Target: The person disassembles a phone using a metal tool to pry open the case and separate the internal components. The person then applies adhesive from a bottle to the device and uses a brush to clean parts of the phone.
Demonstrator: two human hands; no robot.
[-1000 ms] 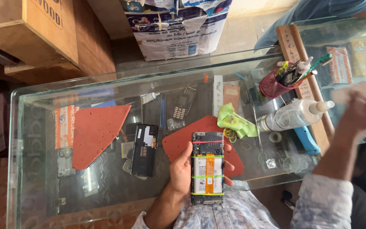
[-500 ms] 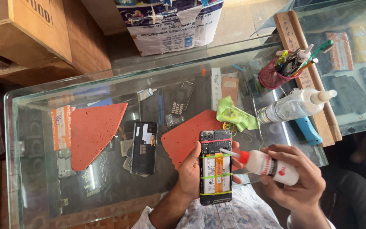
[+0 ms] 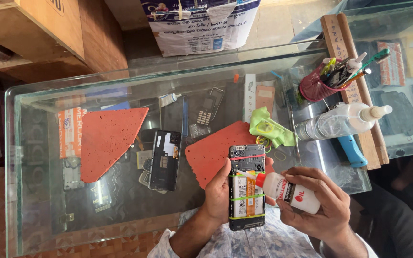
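1. The left hand (image 3: pixel 216 196) has its fingers (image 3: pixel 225 170) wrapped around an opened phone (image 3: pixel 247 186), thumb along one long edge, the rest behind and just showing at the other edge.
2. The phone is held upright over the near edge of the glass worktop (image 3: pixel 44 210); its back is off, and bands cross the exposed battery.
3. The right hand (image 3: pixel 319 205) has its fingers (image 3: pixel 311 177) closed round a small white bottle with a red cap (image 3: pixel 288 190), just right of the phone.
4. The bottle's thin nozzle points left and meets the phone's upper part, just above the battery.
5. Behind the phone a red spongy mat (image 3: pixel 211 150) lies on the worktop, partly covered by the phone.
6. Left of the phone lies a dark phone back cover (image 3: pixel 164 160), and farther left a second red mat (image 3: pixel 106 141).
7. Beyond the phone to the right sit a green cloth (image 3: pixel 266 126), a clear spray bottle (image 3: pixel 340 122) on its side, and a red mesh cup of tools (image 3: pixel 317 86).
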